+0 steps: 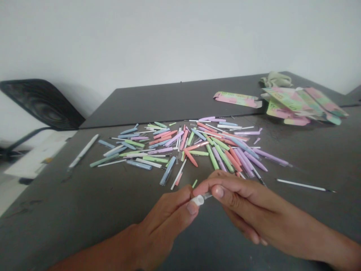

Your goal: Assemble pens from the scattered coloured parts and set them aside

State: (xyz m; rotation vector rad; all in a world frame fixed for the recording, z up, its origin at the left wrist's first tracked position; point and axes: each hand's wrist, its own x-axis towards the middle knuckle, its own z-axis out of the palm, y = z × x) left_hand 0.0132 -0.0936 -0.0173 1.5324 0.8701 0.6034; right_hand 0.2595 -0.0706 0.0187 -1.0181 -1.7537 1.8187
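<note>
Hands together just short of a heap of pastel pen parts point(180, 150), left hand point(166, 222) pinching a white-capped clear pen barrel point(199, 199), right hand point(254, 207) curled beside its tip, any grip there impossible to tell.

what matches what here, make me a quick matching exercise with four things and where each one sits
Things:
1. capped tube
2. white pen
3. refill
4. cloth

Places:
A. right of the pile
B. between left hand and right hand
C. behind the packaging
D. left of the pile

Pairs: 1-B, 2-D, 3-A, 4-C
</note>
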